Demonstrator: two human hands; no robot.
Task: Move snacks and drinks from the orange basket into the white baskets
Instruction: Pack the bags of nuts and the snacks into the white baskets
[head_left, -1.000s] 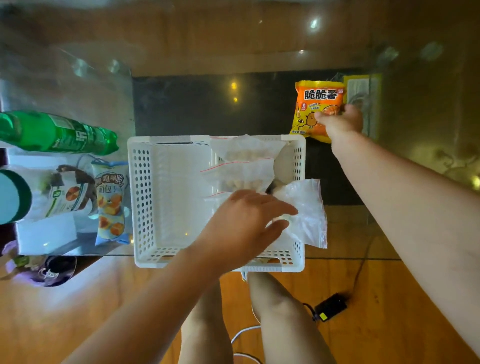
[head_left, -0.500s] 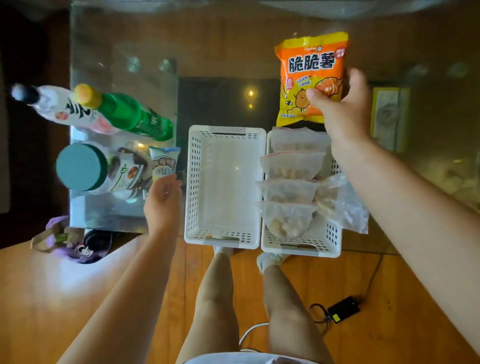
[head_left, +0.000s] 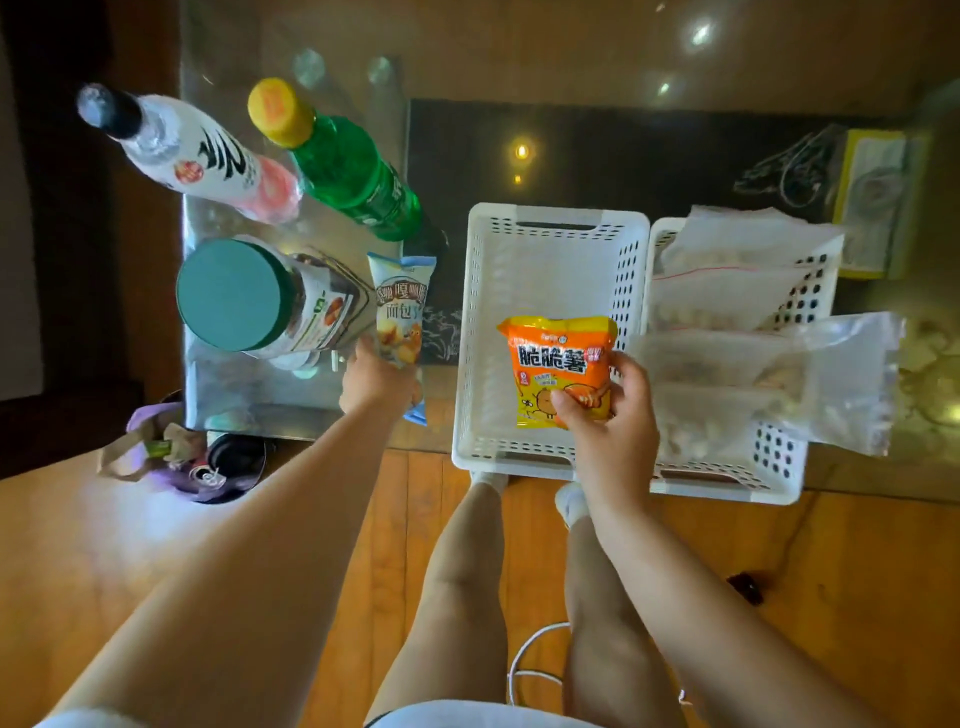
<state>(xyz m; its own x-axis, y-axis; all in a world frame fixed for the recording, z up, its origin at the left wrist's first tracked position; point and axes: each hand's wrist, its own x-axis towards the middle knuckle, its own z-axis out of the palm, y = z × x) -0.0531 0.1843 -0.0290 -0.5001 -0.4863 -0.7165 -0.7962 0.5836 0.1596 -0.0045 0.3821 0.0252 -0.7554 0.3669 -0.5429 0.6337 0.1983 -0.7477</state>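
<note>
Two hands work at once: the right hand (head_left: 613, 415) pinches the orange snack packet (head_left: 558, 364) over the empty white basket (head_left: 550, 228), needing only release, while the left hand (head_left: 376, 382) grips the blue bread packet (head_left: 400, 306) beside it.

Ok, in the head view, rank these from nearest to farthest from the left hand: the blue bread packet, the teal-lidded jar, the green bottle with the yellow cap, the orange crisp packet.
From the left hand:
1. Blue bread packet, in its grip.
2. Teal-lidded jar, just to its left.
3. Orange crisp packet, to the right, over the empty white basket.
4. Green bottle with the yellow cap, farther back.
</note>
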